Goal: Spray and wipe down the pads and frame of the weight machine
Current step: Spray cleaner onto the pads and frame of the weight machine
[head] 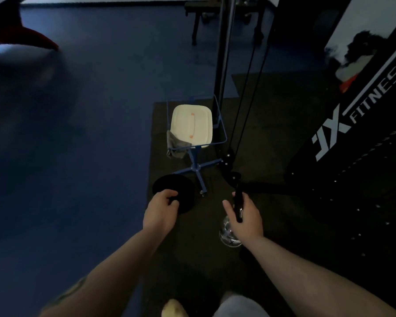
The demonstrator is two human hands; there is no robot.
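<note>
Weight machine frame (361, 124), black with white lettering, stands at the far right on a dark mat (272, 124); every place below is given from it. Farthest left of it lies the blue floor (89, 110). Nearer, the left hand (159, 211) curls its fingers on the edge of a round black pad (169, 183). Beyond that pad, a blue wheeled stand (198, 167) carries a cream lidded bin (191, 125) and a grey cloth (175, 145). Closest to the frame, the right hand (244, 217) holds its grip closed round a clear spray bottle (229, 234) with a black nozzle. Two thin cables (245, 110) run down just left of the frame.
</note>
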